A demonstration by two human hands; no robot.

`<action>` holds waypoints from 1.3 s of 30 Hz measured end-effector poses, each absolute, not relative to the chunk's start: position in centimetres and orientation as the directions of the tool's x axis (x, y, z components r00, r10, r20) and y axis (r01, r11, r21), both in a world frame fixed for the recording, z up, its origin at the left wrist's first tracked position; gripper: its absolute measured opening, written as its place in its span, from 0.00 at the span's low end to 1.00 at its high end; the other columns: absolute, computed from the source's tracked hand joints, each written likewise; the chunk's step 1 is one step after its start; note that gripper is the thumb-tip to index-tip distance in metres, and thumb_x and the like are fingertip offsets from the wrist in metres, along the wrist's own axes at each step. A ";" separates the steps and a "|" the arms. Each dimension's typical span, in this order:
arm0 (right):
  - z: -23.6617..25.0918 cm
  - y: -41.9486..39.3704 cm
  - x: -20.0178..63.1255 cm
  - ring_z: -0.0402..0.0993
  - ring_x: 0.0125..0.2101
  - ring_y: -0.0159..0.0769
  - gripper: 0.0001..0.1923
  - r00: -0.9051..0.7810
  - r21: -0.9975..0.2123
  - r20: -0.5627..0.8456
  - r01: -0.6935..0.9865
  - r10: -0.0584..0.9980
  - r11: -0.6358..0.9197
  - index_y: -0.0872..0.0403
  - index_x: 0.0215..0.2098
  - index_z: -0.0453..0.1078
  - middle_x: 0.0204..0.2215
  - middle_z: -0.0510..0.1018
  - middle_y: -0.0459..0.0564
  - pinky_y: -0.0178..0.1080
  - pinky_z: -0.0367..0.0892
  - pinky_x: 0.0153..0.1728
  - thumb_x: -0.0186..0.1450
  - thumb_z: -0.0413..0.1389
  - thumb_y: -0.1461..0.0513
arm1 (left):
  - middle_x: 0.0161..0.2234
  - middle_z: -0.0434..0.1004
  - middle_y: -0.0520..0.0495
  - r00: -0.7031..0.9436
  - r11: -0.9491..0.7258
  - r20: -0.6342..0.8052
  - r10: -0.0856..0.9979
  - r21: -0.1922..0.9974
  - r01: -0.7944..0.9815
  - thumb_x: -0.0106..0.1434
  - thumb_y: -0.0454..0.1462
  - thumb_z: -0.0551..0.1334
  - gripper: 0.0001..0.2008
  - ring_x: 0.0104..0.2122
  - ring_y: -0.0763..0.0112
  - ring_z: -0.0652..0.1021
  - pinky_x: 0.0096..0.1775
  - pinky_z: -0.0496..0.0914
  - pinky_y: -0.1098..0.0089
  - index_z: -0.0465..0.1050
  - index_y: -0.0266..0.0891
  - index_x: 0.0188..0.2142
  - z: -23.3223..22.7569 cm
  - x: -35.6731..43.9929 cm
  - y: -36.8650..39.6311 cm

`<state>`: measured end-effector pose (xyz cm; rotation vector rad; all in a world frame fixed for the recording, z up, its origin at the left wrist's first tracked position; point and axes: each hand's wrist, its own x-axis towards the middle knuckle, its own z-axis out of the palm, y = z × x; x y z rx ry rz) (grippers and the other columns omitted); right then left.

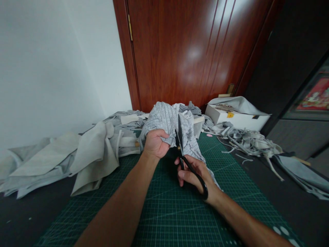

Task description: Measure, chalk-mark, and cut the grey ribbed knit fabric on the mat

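Note:
My left hand [157, 142] is closed on a bunched piece of grey marled knit fabric [164, 118], holding it up above the mat. The fabric drapes over behind both hands and trails down to the right, past my right wrist. In my right hand [194, 173] is a pair of scissors [180, 137] with black handles, my fingers through the loops. Its blades point up and away from me, slightly parted, against the fabric just right of my left hand. Whether cloth lies between the blades I cannot tell.
A green gridded cutting mat [164, 219] covers the dark table. Pale grey fabric pieces [95, 154] are heaped at the left. Tangled fabric strips [249, 142] and a white box [236, 116] with cloth on top lie at the right. A brown wooden door [180, 51] stands behind.

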<state>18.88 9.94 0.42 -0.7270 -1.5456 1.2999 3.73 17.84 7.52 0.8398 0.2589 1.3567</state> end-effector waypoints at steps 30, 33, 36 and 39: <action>1.5 9.5 18.1 0.69 0.20 0.33 0.23 -0.280 -0.960 0.265 -0.164 0.923 0.226 0.53 0.41 0.70 0.20 0.74 0.40 0.37 0.66 0.26 0.63 0.67 0.45 | 0.50 0.86 0.40 0.264 -0.067 0.347 0.900 0.710 -0.701 0.39 0.28 0.62 0.39 0.56 0.37 0.81 0.62 0.70 0.40 0.78 0.34 0.56 7.3 4.5 17.6; 1.5 9.5 18.1 0.69 0.20 0.32 0.22 -0.264 -0.958 0.268 -0.174 0.927 0.228 0.53 0.41 0.70 0.20 0.73 0.40 0.37 0.66 0.26 0.63 0.67 0.45 | 0.49 0.86 0.39 0.284 -0.045 0.338 0.897 0.709 -0.704 0.39 0.28 0.62 0.39 0.55 0.37 0.82 0.61 0.71 0.40 0.78 0.33 0.56 7.3 4.6 17.4; 1.4 9.5 18.1 0.69 0.19 0.32 0.22 -0.251 -0.956 0.273 -0.175 0.929 0.234 0.53 0.40 0.71 0.19 0.73 0.40 0.36 0.65 0.24 0.63 0.67 0.45 | 0.49 0.86 0.41 0.289 -0.034 0.331 0.898 0.707 -0.706 0.40 0.28 0.61 0.40 0.55 0.38 0.82 0.61 0.71 0.40 0.78 0.34 0.57 7.3 4.7 17.4; 1.3 9.5 18.1 0.68 0.17 0.31 0.23 -0.238 -0.958 0.269 -0.161 0.933 0.235 0.53 0.39 0.71 0.17 0.73 0.39 0.35 0.64 0.22 0.63 0.67 0.44 | 0.50 0.86 0.42 0.254 -0.068 0.345 0.903 0.701 -0.710 0.40 0.27 0.61 0.40 0.57 0.39 0.81 0.62 0.70 0.41 0.78 0.35 0.57 7.3 4.8 17.4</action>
